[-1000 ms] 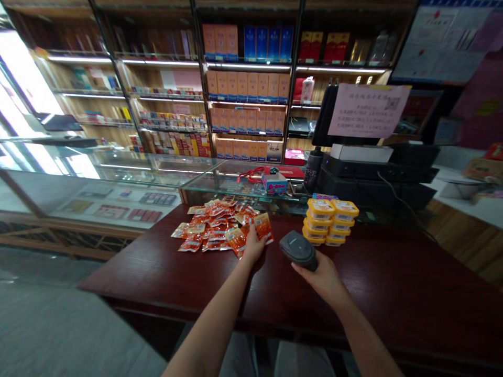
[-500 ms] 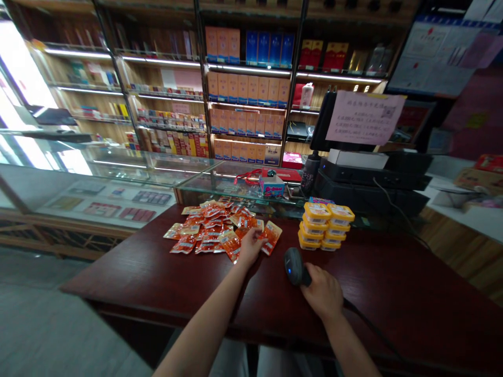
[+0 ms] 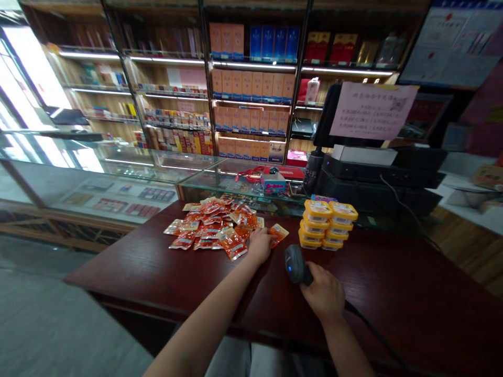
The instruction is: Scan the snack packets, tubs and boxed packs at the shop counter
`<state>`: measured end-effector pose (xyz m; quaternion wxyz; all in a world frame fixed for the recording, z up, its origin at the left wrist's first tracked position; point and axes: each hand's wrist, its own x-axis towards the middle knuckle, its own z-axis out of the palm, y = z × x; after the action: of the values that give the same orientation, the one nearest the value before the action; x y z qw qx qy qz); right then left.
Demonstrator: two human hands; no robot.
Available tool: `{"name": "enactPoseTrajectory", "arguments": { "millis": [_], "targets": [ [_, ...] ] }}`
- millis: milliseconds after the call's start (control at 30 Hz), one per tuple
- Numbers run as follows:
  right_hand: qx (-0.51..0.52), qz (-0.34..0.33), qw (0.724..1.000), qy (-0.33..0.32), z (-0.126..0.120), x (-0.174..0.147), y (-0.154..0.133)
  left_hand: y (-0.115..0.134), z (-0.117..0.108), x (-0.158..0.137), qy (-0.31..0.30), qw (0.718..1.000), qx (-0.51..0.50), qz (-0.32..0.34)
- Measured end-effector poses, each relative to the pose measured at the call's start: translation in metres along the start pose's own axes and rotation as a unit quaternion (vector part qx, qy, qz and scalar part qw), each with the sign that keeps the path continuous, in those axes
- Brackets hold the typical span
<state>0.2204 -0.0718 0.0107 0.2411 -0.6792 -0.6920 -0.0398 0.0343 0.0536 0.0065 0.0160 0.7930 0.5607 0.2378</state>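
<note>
My left hand (image 3: 261,246) has its fingers curled at the near-left edge of one orange snack packet (image 3: 280,233), which lies at the right of the pile. Part of that packet is hidden under the fingers. To the left spreads a heap of similar orange packets (image 3: 212,222), some overlapping. My right hand (image 3: 325,292) is wrapped round the handle of a black barcode scanner (image 3: 294,264) with a small blue light lit. The scanner's head points left and up, just above the table. Beyond it stand two stacks of yellow plastic tubs (image 3: 316,210).
A dark red wooden table (image 3: 157,272) carries all this. Behind it runs a glass display counter (image 3: 196,180) with a small pink-and-blue box (image 3: 273,183) on top. A monitor with a pink notice (image 3: 371,111) stands back right. The scanner's cable (image 3: 369,324) trails right.
My left hand has moved slightly right, and the packet by its fingers has shifted right and turned. My right hand keeps the scanner in nearly the same place. The view has shifted a little.
</note>
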Motion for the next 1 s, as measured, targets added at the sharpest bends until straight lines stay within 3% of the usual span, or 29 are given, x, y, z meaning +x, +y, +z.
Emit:
{"name": "enactPoseTrajectory", "arguments": {
  "millis": [167, 400, 700, 833, 1000],
  "targets": [
    [0.007, -0.004, 1.0, 0.003, 0.001, 0.0, 0.001, 0.008, 0.009, 0.022, -0.023, 0.998, -0.025, 0.054],
    [0.012, 0.015, 1.0, -0.011, 0.002, 0.0, -0.001, 0.019, 0.02, 0.04, -0.036, 0.999, -0.004, 0.019],
    [-0.017, 0.007, 1.0, -0.008, 0.001, 0.001, -0.003, 0.015, 0.041, 0.048, 0.001, 0.992, -0.109, 0.059],
    [-0.019, 0.009, 1.0, -0.011, 0.001, -0.001, -0.003, 0.0, 0.028, 0.044, 0.026, 0.996, -0.076, 0.048],
    [-0.002, -0.008, 1.0, -0.004, 0.004, -0.004, -0.001, -0.039, -0.009, 0.047, 0.062, 0.995, 0.075, -0.023]
  ]
}}
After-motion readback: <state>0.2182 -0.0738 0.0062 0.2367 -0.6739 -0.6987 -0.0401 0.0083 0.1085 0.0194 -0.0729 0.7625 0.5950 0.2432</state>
